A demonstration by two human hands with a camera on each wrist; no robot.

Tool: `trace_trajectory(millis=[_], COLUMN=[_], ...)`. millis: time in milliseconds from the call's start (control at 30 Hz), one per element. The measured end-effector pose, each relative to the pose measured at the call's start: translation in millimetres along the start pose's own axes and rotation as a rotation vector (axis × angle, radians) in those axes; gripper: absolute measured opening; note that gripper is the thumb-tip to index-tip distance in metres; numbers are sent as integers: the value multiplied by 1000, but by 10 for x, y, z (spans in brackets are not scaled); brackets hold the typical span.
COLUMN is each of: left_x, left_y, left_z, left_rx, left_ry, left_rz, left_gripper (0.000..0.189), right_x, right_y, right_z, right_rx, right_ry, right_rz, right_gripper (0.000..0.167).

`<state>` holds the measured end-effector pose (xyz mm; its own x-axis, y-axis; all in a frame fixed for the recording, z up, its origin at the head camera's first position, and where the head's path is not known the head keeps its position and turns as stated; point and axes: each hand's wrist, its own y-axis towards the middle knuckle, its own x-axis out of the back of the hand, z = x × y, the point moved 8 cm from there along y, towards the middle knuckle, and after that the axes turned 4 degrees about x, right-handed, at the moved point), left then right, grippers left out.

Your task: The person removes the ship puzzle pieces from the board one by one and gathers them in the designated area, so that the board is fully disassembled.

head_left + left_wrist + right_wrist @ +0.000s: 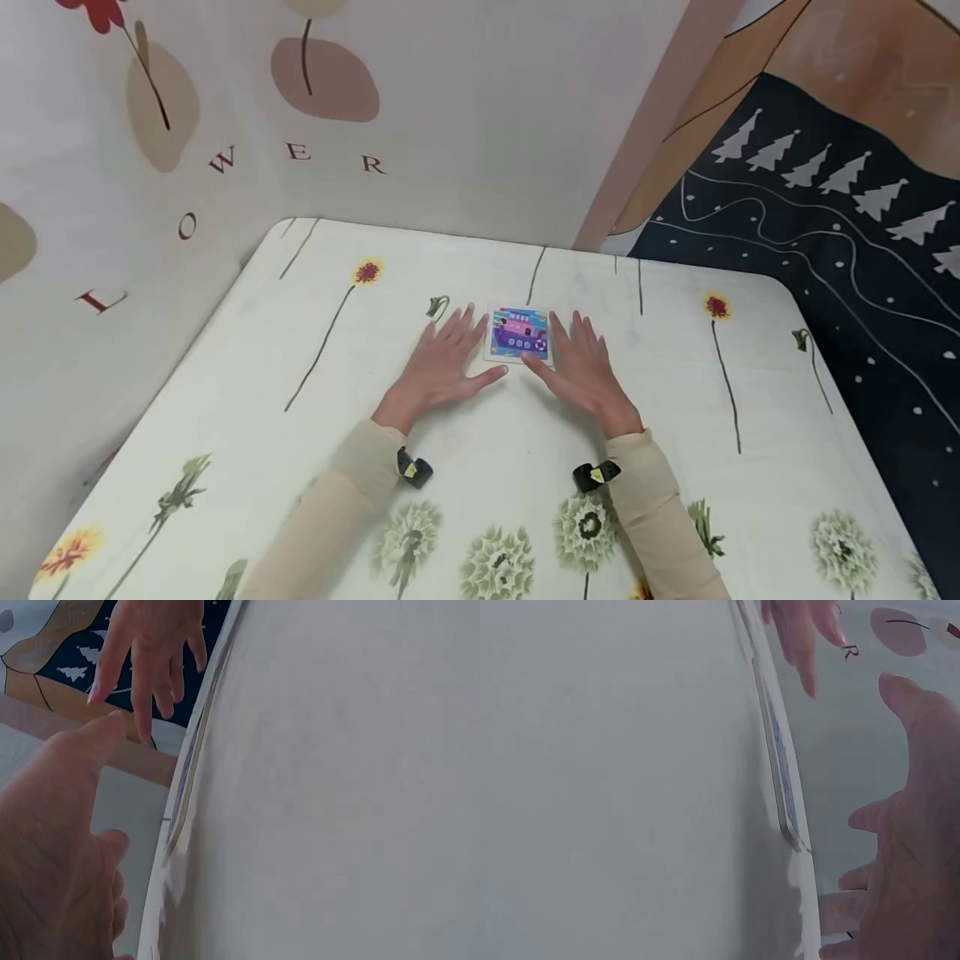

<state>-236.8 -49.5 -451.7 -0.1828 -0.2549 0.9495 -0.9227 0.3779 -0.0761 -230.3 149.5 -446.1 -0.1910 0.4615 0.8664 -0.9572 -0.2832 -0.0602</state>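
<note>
A small, flat, nearly square picture board [519, 333] lies on the table, printed with a purple and pink ship on blue. To its left is my left hand [442, 367], fingers straight and spread, the thumb near the board's lower edge. My right hand [587, 364] is on the other side, fingers also spread, its thumb overlapping the board's lower right corner in the head view. Seen edge-on in the right wrist view, the board [778, 761] is thin with a pale rim, and the hands appear raised above the tabletop. Neither hand grips anything.
A white tablecloth [660, 533] printed with flowers and dandelions covers the table. Behind stands a pale wall hanging [480, 125] with letters and flowers. A dark hanging [810, 208] with white trees is at the right. Both wrists wear small black devices [415, 468].
</note>
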Motion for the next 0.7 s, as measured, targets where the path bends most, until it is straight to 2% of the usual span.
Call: trace_trajectory(millis=[233,367,467,533,600,700], left_x=[-91,-159,-225,-256,-269,-264], left_y=[100,133,148,150,145,128], left_z=[-213,-287,-303,-304,-300,-283], left_rx=[-147,-227,-266,-282,-291,-300], left_ry=[-18,-47,-87,-107,-123,-130], left_rz=[50,84,111,121,118,96], left_gripper=[86,75,68,64,60,57], right_x=[-24,66,135,157,141,67], right_y=[203,363,505,588,666,763], right_z=[116,160,157,152,139,152], right_rx=[60,86,95,89,70,51], right_ry=[97,207,323,395,459,503], right_rz=[-44,-143,-231,-262,-260,-204], right_gripper=[90,77,69,65,61,54])
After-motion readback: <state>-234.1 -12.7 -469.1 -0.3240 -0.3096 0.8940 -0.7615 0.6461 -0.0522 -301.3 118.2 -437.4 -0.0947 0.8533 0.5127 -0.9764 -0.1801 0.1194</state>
